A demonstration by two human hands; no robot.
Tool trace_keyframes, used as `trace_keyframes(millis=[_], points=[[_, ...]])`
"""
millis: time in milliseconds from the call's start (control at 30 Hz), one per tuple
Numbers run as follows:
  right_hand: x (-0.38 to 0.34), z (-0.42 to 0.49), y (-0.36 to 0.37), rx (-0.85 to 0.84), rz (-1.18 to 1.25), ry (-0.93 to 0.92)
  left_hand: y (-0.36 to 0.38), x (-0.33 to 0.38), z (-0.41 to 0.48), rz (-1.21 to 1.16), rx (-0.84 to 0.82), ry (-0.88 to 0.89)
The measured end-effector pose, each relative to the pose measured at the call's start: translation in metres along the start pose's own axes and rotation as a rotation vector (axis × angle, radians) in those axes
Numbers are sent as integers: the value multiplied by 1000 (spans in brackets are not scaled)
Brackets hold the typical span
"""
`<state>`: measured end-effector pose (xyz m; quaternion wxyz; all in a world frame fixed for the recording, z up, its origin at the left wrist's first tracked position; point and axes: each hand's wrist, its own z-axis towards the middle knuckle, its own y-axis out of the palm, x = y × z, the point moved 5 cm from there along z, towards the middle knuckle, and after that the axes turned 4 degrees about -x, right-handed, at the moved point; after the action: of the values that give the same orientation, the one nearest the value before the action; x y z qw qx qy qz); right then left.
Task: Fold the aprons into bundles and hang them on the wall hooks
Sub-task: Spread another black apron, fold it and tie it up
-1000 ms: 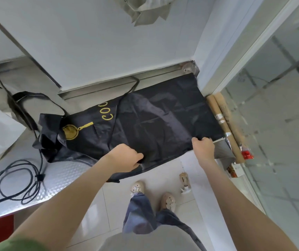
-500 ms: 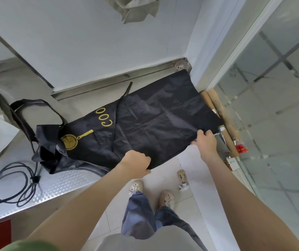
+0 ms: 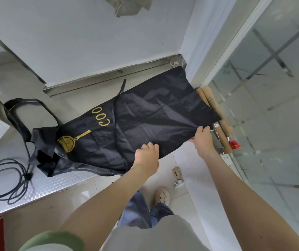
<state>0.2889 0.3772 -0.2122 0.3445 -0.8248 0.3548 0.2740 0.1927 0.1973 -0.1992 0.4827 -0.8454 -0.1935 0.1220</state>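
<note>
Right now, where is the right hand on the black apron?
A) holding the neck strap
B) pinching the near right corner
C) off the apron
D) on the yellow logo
B: the right hand has its fingers curled over the near right corner of the black apron, and the cloth gathers into creases at that grip.

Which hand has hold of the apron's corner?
The right hand, pinching the near corner of the black apron beside the cardboard tubes; the left hand grips midway along its near edge.
</note>
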Motion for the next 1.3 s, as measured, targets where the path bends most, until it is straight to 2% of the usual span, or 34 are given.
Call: trace_keyframes(millis=[100,367,467,567,633,733,867,1000,1133,1233,1300], points=[[3,3,2,-52,-10,0,-6,-1,-1,-8,-19,-3],[3,1,6,-139,-27,10,-25,-48,7,49,-79,-174],[9,2,3,-86,-38,0,-27,-64,3,75,-94,-223],[14,0,-4,57,-87,-23,-29,-60,-8,39,-52,-190],[19,-5,-4,75,77,61,-31,-54,-20,53,-24,-163],[24,-15,6,-61,296,231,-32,-53,-33,80,-38,-147],[22,-23,20,-220,503,339,-36,-59,-42,51,-69,-123],[1,-34,25,-216,524,313,-55,-87,-48,29,-19,-190],[-24,-42,24,-215,502,302,-83,-108,-55,110,75,-217],[-27,-63,31,-251,471,402,-104,-116,-59,116,164,-211],[-26,-84,42,-343,535,510,-117,-119,-62,115,232,-208]])
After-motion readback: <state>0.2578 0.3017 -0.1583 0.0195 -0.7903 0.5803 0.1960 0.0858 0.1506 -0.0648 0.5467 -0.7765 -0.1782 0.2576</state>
